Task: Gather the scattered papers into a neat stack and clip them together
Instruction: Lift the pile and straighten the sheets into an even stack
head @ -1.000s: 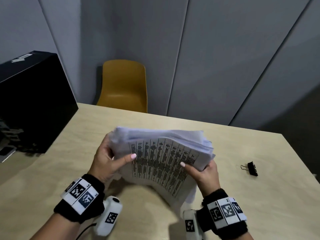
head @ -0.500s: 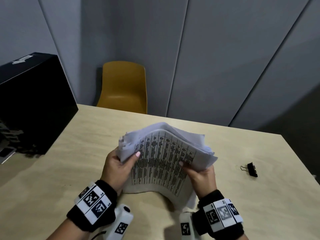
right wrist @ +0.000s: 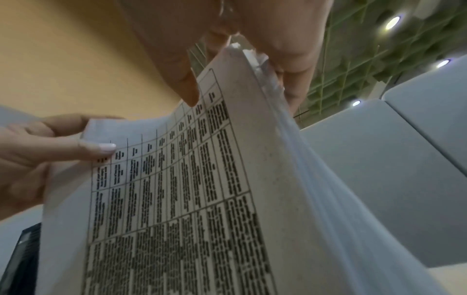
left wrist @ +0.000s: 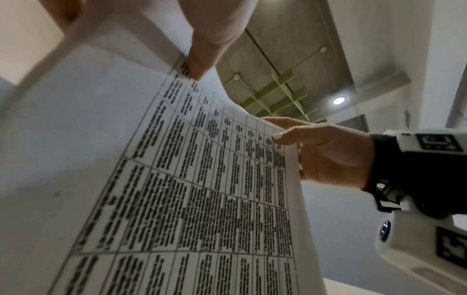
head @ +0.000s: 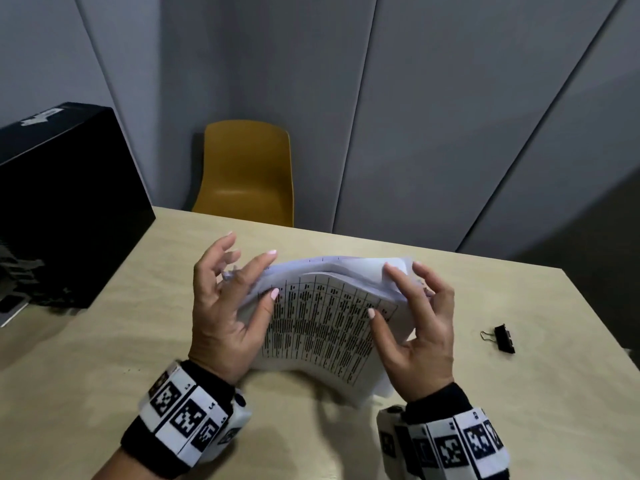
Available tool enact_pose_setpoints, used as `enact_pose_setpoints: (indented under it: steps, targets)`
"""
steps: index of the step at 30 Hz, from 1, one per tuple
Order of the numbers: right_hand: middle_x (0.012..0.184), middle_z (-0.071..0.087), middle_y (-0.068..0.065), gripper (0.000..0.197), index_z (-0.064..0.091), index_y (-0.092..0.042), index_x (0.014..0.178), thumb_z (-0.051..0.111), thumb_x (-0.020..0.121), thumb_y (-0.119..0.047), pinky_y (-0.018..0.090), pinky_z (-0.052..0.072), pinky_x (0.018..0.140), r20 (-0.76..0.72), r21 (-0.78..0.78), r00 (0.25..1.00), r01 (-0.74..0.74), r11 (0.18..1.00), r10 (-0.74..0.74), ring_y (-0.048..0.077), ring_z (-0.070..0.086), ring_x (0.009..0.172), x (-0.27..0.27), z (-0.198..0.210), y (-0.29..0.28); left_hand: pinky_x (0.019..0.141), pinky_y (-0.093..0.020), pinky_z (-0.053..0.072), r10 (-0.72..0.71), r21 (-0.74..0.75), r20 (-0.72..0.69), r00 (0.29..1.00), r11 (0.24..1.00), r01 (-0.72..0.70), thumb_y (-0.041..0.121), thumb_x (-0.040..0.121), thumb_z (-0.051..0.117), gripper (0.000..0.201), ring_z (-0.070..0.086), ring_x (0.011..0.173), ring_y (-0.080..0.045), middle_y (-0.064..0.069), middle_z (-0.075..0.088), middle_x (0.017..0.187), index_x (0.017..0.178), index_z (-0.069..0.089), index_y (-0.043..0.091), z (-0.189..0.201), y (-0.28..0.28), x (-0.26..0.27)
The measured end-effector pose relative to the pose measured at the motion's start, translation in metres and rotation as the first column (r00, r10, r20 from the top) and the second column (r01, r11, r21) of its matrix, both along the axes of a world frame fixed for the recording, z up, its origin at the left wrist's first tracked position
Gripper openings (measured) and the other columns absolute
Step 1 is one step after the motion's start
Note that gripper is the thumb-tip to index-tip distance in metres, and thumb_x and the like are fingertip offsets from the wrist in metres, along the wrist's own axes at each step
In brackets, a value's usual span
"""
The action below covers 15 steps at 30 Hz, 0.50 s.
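Note:
A thick stack of white papers [head: 322,323] stands on its lower edge on the table [head: 104,341], its front sheet printed with a dense table. My left hand [head: 268,275] pinches the stack's upper left corner between thumb and index finger, the other fingers spread away. My right hand [head: 381,291] pinches the upper right corner the same way. The left wrist view shows the printed sheet [left wrist: 202,199] up close and the right hand [left wrist: 328,151] at its far edge. In the right wrist view the sheets [right wrist: 177,199] fan slightly at their edge. A black binder clip [head: 502,337] lies on the table, right of the stack.
A large black box [head: 62,202] sits on the table's left side. A yellow chair [head: 249,174] stands behind the far edge against grey wall panels. Bare tabletop lies in front of the stack and around the clip.
Both hands have slid up to the stack's top corners and their outer fingers have spread open. The sheets' top edges look more even than before. The clip has not moved.

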State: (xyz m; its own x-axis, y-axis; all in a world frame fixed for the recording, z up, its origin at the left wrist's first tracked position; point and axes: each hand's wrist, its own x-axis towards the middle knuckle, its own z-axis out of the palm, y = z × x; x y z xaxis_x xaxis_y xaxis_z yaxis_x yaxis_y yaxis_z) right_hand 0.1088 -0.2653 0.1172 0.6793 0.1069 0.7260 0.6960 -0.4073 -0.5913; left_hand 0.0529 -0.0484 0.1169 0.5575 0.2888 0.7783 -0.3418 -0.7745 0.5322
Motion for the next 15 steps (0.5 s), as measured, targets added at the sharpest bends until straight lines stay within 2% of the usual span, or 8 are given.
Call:
enact_pose_setpoints:
  steps: [1,3,5,6,8,10,13,15]
  targets:
    - [0.125,0.043,0.013,0.052,0.051,-0.020,0.123,0.064,0.072,-0.020,0.023,0.038,0.102,-0.023,0.016,1.000,0.002,1.000,-0.002,0.000,0.040,0.120,-0.001,0.001,0.000,0.097,-0.011,0.039,0.014,-0.012,-0.004,1.000,1.000,-0.014,0.023,0.078,0.061,0.042,0.043,0.113,-0.005,0.004,0.031,0.135,0.120,0.053,0.023,-0.001,0.002,-0.001]
    - [0.125,0.042,0.010,0.064,0.044,-0.018,0.129,0.067,0.070,-0.017,0.030,0.041,0.101,-0.046,0.052,0.999,0.000,0.999,0.002,0.006,0.041,0.121,-0.002,0.002,-0.001,0.097,-0.007,0.037,0.031,-0.018,0.009,0.999,0.999,-0.031,0.019,0.080,0.059,0.042,0.040,0.117,0.006,0.000,0.035,0.132,0.121,0.049,0.018,-0.001,0.003,-0.002]
    - [0.128,0.039,0.011,0.076,0.036,-0.015,0.136,0.069,0.068,-0.019,0.019,0.035,0.104,-0.027,0.002,1.000,-0.009,1.000,0.009,0.005,0.039,0.121,-0.002,0.004,0.001,0.099,-0.005,0.033,0.013,0.047,0.009,1.000,0.999,-0.013,0.010,0.080,0.055,0.044,0.037,0.117,0.010,-0.009,0.038,0.128,0.124,0.046,0.014,0.000,0.002,-0.002]
    - [0.129,0.037,0.012,0.075,0.037,-0.016,0.136,0.070,0.068,-0.021,0.013,0.031,0.103,-0.022,-0.047,1.000,0.002,0.999,-0.003,0.005,0.039,0.119,-0.001,0.006,0.004,0.099,-0.006,0.033,-0.004,0.086,-0.003,1.000,0.996,0.005,0.006,0.080,0.054,0.045,0.040,0.114,0.006,-0.012,0.038,0.128,0.124,0.047,0.015,0.000,0.001,-0.001]
    - [0.129,0.039,0.013,0.063,0.050,-0.017,0.127,0.069,0.068,-0.026,0.008,0.029,0.101,-0.031,-0.108,0.999,0.026,0.994,-0.029,0.003,0.040,0.118,0.000,0.011,0.006,0.099,-0.010,0.035,-0.013,0.104,-0.028,1.000,0.994,0.016,0.005,0.081,0.054,0.043,0.045,0.104,-0.004,-0.012,0.038,0.129,0.121,0.052,0.019,-0.001,0.001,0.000]
    - [0.126,0.043,0.016,0.055,0.055,-0.014,0.121,0.066,0.068,-0.026,0.005,0.027,0.099,-0.036,-0.085,0.999,0.032,0.996,-0.035,-0.007,0.035,0.118,0.000,0.014,0.005,0.102,-0.012,0.033,0.013,0.067,-0.028,1.000,0.998,-0.012,0.011,0.080,0.055,0.038,0.045,0.108,-0.007,-0.011,0.040,0.127,0.117,0.055,0.020,-0.002,0.004,-0.001]
    - [0.125,0.041,0.013,0.075,0.041,-0.019,0.135,0.067,0.065,-0.026,-0.003,0.025,0.095,-0.021,-0.094,0.999,0.033,0.995,-0.035,-0.015,0.031,0.114,-0.001,0.014,0.003,0.104,-0.011,0.030,0.010,0.074,-0.023,1.000,0.997,-0.008,0.014,0.080,0.055,0.043,0.035,0.122,0.006,-0.010,0.042,0.126,0.122,0.050,0.020,-0.002,0.005,-0.003]
    - [0.126,0.039,0.012,0.077,0.041,-0.024,0.136,0.070,0.065,-0.029,-0.007,0.025,0.091,-0.010,-0.154,0.998,0.052,0.987,-0.054,-0.015,0.034,0.110,0.000,0.015,0.005,0.104,-0.007,0.029,-0.019,0.097,-0.042,0.999,0.995,0.023,0.015,0.080,0.055,0.056,0.031,0.123,0.009,-0.010,0.039,0.128,0.132,0.043,0.031,-0.004,0.004,-0.002]
